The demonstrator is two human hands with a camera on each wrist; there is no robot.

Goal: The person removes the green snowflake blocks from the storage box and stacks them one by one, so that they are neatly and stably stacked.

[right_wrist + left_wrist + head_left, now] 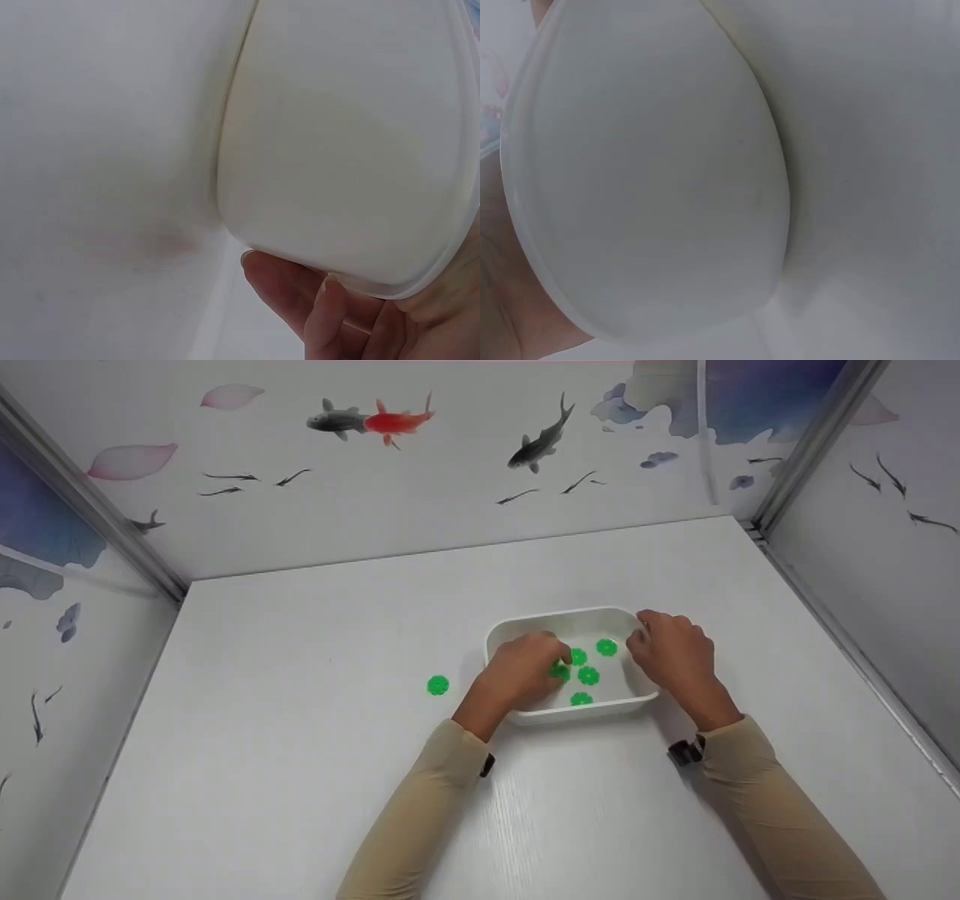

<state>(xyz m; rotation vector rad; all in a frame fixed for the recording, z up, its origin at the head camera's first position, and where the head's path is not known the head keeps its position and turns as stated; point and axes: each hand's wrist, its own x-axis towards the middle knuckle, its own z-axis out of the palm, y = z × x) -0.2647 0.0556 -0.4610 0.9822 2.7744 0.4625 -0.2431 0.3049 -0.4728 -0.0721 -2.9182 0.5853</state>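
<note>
Five green flower-shaped discs in white tray, left hand pinching one; right hand grips tray's right end. Sixth disc on tabletop. Discs likely light, stiff; best pinched by scalloped edges.

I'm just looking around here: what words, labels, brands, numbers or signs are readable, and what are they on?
None: no readable text in any view.
Back wall: pictures only, such as fish and petals.
White tray: no lettering on the visible sides.
Green flower-shaped pieces: too small to tell.
Dark device at the right wrist: too small to tell.
</note>
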